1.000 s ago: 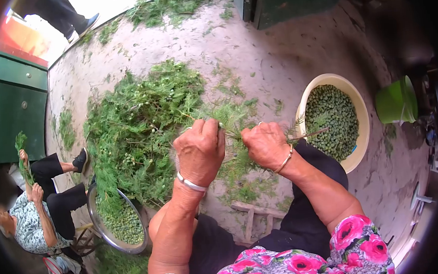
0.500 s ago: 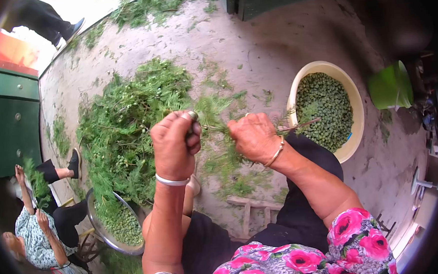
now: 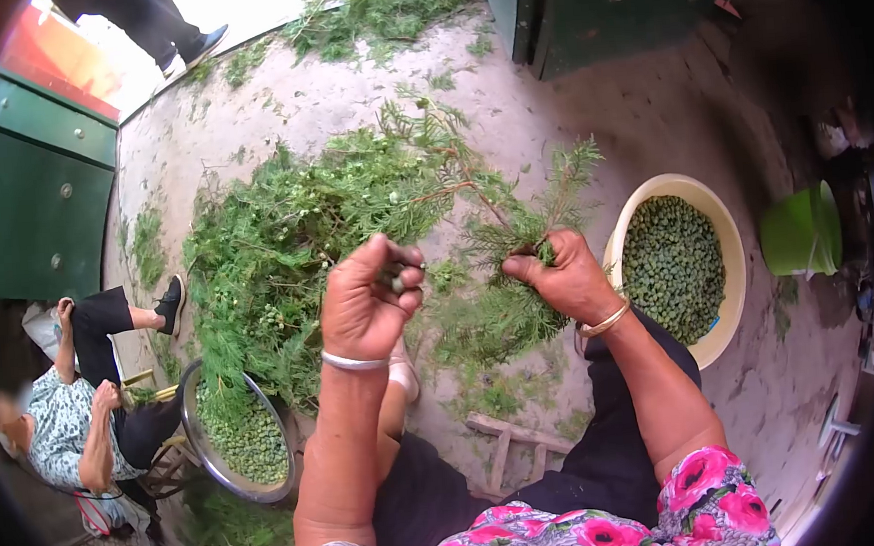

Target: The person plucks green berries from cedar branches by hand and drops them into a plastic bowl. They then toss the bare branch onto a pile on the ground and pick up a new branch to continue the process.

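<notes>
My left hand (image 3: 370, 295) is curled, palm up, around a few small green cones (image 3: 397, 278). To its right, my right hand (image 3: 567, 275) pinches a leafy green branch (image 3: 493, 204), whose twigs spread up and to the left. Under and beyond my left hand lies a large heap of cut green branches (image 3: 274, 223) with small cones on it. Just right of my right hand stands a cream basin (image 3: 734, 255) full of green cones (image 3: 672, 269).
At left a seated person (image 3: 71, 425) has a metal bowl (image 3: 277, 408) of cones beside them. A green bucket (image 3: 800, 231) stands far right, a wooden stool (image 3: 507, 434) near my knees. Another person's legs (image 3: 157, 25) show at the doorway, upper left.
My left hand has turned palm up, showing the cones in it. The branch in my right hand now points up and left instead of right over the basin. The seated person's raised sprig has come down.
</notes>
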A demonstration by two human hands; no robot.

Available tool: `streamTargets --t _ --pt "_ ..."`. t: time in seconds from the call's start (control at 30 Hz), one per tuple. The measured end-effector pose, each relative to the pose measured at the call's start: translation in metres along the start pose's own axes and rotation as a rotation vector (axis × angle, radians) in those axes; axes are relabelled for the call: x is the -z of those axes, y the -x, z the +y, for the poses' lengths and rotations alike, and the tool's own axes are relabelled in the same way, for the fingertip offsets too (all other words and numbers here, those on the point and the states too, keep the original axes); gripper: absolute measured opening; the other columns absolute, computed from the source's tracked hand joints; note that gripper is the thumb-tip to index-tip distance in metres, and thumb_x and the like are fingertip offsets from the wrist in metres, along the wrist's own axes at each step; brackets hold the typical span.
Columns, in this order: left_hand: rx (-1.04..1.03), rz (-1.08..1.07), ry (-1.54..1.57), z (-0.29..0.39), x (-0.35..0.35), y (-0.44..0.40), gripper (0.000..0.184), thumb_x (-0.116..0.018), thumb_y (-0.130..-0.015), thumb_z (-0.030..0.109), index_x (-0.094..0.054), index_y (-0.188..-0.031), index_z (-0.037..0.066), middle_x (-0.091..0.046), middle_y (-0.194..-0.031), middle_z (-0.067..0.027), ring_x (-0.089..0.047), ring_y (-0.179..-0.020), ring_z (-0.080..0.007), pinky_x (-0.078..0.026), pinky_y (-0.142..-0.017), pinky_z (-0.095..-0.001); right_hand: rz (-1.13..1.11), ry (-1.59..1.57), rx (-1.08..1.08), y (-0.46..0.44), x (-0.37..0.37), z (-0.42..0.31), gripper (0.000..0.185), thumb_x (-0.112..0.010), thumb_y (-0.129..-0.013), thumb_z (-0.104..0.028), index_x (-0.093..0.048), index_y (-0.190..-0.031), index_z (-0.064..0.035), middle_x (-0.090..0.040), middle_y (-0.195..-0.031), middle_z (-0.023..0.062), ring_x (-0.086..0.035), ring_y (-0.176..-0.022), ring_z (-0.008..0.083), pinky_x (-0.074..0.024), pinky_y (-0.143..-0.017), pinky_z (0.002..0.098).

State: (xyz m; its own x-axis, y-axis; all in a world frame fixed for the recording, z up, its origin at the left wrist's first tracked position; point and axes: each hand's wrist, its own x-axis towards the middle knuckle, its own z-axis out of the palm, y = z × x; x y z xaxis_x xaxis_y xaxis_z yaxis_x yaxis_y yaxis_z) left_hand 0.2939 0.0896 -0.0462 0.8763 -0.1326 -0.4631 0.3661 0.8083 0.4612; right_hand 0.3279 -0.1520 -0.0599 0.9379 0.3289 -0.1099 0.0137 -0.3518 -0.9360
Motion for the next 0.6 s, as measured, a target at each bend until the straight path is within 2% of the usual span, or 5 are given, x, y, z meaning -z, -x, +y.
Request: streamTargets --t 0.13,0.27,0.33,0.43,0.6 --pt "0.111 0.312 0.076 -0.021 0.007 -0.012 0.022 -0.061 -0.090 0.019 -0.060 -0.100 0.000 -0.059 -0.087 -0.0148 -0.052 -0.069 -0.0210 -0.043 -0.055 -0.0292 -0.046 -0.113 0.031 0.001 -0.002 -0.002 0.018 -0.072 -0.079 -0.014 -0.068 -0.087 0.0015 -0.067 -0.075 0.0119 -0.059 -0.067 0.0134 -0.0467 -0.065 0.0295" --pt "-0.018 0.066 0.274 -0.013 0.007 -0.013 0.029 -0.059 -0.091 0.026 -0.060 -0.104 0.000 -0.063 -0.095 -0.0163 -0.059 -0.081 -0.0244 -0.048 -0.063 -0.0330 -0.099 -0.058 0.054 0.002 -0.002 -0.003 0.017 -0.073 -0.077 -0.014 -0.067 -0.083 0.0016 -0.062 -0.066 0.0138 -0.055 -0.060 0.0135 -0.0443 -0.059 0.0317" --pt "-0.096 0.045 0.367 -0.006 -0.004 -0.010 0.032 -0.058 -0.092 0.028 -0.060 -0.104 -0.001 -0.064 -0.097 -0.0167 -0.062 -0.087 -0.0252 -0.051 -0.066 -0.0349 -0.161 0.090 0.042 0.002 0.000 -0.004 0.015 -0.072 -0.078 -0.013 -0.068 -0.084 -0.0004 -0.063 -0.066 0.0053 -0.053 -0.062 0.0099 -0.0439 -0.060 0.0287" --pt "-0.220 0.082 -0.171 0.004 -0.005 -0.002 0.025 -0.059 -0.092 0.026 -0.064 -0.096 0.002 -0.063 -0.076 -0.0036 -0.061 -0.061 -0.0147 -0.051 -0.051 -0.0295 -0.181 0.091 -0.004 0.003 0.003 -0.009 0.016 -0.073 -0.078 -0.015 -0.068 -0.084 -0.0014 -0.061 -0.065 0.0065 -0.053 -0.062 0.0123 -0.0437 -0.061 0.0302" --pt "-0.140 0.021 -0.220 0.005 -0.012 0.006 0.017 -0.059 -0.091 0.017 -0.061 -0.093 0.000 -0.063 -0.076 -0.0033 -0.058 -0.053 -0.0119 -0.045 -0.041 -0.0252 -0.110 0.021 0.110 0.003 -0.004 0.003 0.019 -0.072 -0.078 -0.015 -0.065 -0.081 0.0024 -0.057 -0.061 0.0135 -0.048 -0.055 0.0145 -0.0422 -0.055 0.0322"
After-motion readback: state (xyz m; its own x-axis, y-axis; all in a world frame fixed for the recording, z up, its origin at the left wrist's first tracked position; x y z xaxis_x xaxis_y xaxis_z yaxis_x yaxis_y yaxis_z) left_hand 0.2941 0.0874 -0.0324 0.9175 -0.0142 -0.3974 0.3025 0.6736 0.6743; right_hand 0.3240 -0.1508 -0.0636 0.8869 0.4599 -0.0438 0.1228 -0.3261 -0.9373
